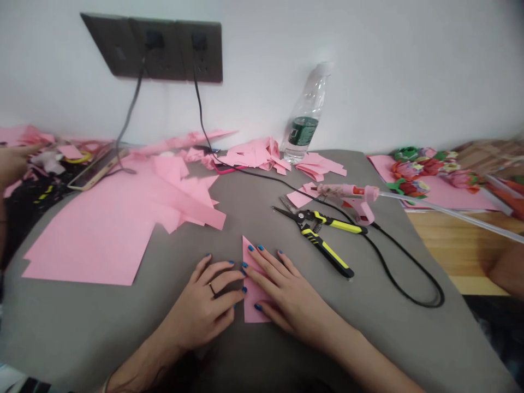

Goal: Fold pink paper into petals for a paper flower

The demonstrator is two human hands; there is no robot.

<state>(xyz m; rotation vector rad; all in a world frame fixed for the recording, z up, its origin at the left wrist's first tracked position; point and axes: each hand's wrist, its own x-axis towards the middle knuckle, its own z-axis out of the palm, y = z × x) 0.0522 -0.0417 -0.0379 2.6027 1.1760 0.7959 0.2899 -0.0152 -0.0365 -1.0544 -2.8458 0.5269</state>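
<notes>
The person's left hand [210,310], with blue-painted nails and a dark ring, comes in from the lower left, its back turned up. Its fingers are loosely spread and bent, the fingertips reaching the left edge of a small piece of pink paper [251,313] that narrows to a point at the top. The hand is half open; whether it pinches the edge, I cannot tell.

The right hand [290,297], its nails also blue, enters from the lower right, the forearm slanting up and leftward. It lies palm down, open and fairly flat, with its fingers extended across the pink piece and pointing up and to the left. The thumb lies lower down on the same piece, apart from the fingers.

The piece lies on the grey tabletop [164,333], near its front and between the two hands. Right of it and farther back are black-and-yellow-handled metal pliers [317,232], jaws toward the left, and just behind them a pink glue gun [356,197] with a long translucent stick in its rear. To the left, large pink paper sheets [98,234] overlap in a loose pile. Against the white wall leans a clear plastic bottle [305,123] with a green label, pink paper scraps [256,154] around its base.
</notes>
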